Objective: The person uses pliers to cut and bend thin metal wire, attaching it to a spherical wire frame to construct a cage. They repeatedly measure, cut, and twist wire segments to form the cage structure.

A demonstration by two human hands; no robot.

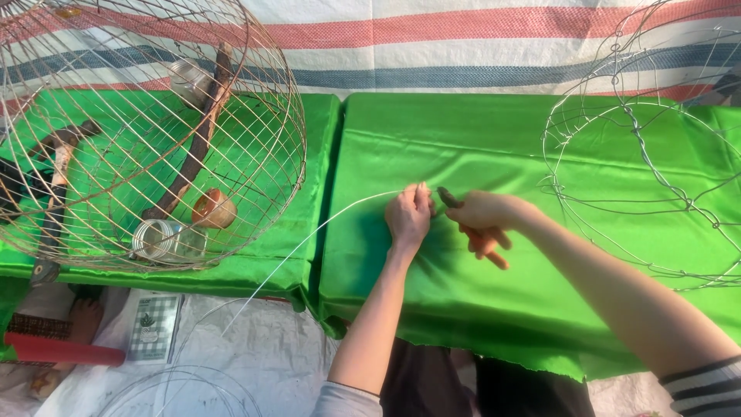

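my left hand [409, 216] pinches the wire [309, 235] at mid-frame; its long axis runs down-left from the fingers toward the floor. right hand [482, 216] is just beside it, wrapped around pliers [472, 232], nose at the wire's end. beyond, a wire cage [147, 131] sits upper left.

A domed copper wire cage [147, 131] rests left on green cloth [463, 139]; an unfinished wire frame [648, 154] lies right.

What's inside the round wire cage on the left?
Inside the cage lie a long brown stick, a glass jar, a smaller jar and a rounded brown piece. The wires blur finer detail, and the left edge is cut off.
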